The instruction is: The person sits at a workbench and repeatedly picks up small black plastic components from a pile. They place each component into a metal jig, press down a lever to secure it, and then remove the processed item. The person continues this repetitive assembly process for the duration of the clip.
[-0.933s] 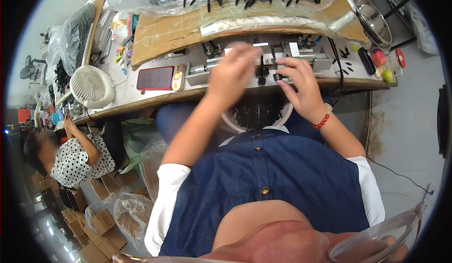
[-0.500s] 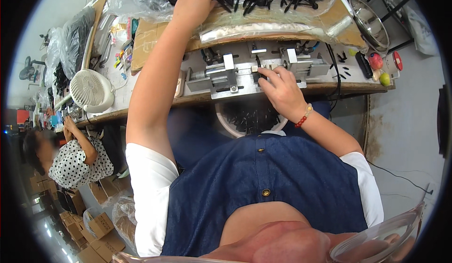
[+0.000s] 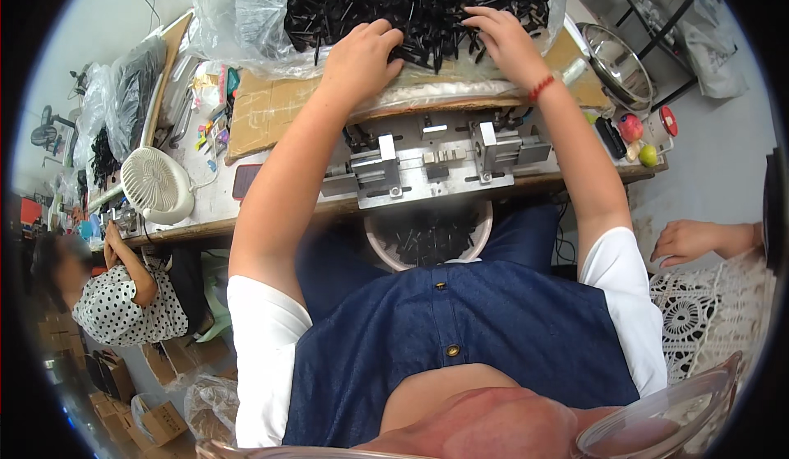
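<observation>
We've got a long pale workbench (image 3: 215,192) with a worn brown front edge. Directly on it: metal fixture (image 3: 423,189) near the front edge, mid-bench; white fan (image 3: 152,184) toward the left end; phone (image 3: 244,180) between fan and fixture, partly hidden by a forearm. Behind those we see a cardboard sheet (image 3: 256,118). Right end: black oblong item (image 3: 610,138), red fruit (image 3: 630,127), green fruit (image 3: 648,156), all near each other. Steel bowl (image 3: 618,66) at the far right: we can't tell what supports it.
</observation>
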